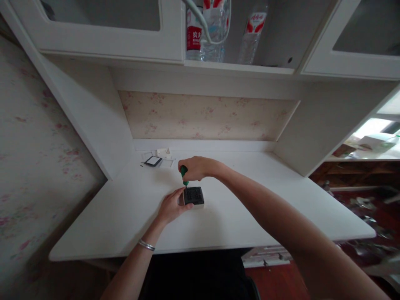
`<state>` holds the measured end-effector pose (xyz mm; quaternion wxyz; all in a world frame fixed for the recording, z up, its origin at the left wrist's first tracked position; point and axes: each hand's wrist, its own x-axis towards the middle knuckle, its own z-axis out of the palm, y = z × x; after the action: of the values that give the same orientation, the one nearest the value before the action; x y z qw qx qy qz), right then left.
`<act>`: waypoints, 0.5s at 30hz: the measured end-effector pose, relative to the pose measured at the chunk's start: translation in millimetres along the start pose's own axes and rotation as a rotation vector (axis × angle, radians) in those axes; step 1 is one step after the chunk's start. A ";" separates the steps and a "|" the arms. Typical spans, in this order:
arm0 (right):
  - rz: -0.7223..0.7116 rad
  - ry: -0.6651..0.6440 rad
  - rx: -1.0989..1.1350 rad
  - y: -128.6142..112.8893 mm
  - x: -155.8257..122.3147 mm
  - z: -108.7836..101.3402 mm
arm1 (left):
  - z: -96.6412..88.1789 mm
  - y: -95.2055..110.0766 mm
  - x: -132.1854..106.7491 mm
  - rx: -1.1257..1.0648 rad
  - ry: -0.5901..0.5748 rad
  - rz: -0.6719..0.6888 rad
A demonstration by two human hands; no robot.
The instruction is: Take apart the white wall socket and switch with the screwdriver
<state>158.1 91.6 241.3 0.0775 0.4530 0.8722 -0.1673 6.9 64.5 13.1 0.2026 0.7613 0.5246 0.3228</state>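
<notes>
A small square black device (194, 196) with a white underside lies on the white desk (250, 208), near the middle. My left hand (171, 206) grips its left side, thumb and fingers closed on the edge. My right hand (195, 168) is closed round a green-handled screwdriver (184, 174), held upright with its tip down on the device's left top edge. A silver bangle (146, 245) sits on my left wrist.
A small black-framed panel (153, 161) and thin pale parts (166, 163) lie at the back left of the desk. Water bottles (215, 29) stand on the shelf above, between white cabinet doors. A cluttered floor and shelf are at the right.
</notes>
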 end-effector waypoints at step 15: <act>0.015 -0.092 -0.084 4.5 3.7 -13.5 | -2.7 2.9 2.0 -0.031 0.012 -0.011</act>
<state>159.9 101.7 251.8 0.1378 0.4477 0.8706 -0.1507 7.4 65.2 17.4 0.2130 0.7532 0.5250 0.3343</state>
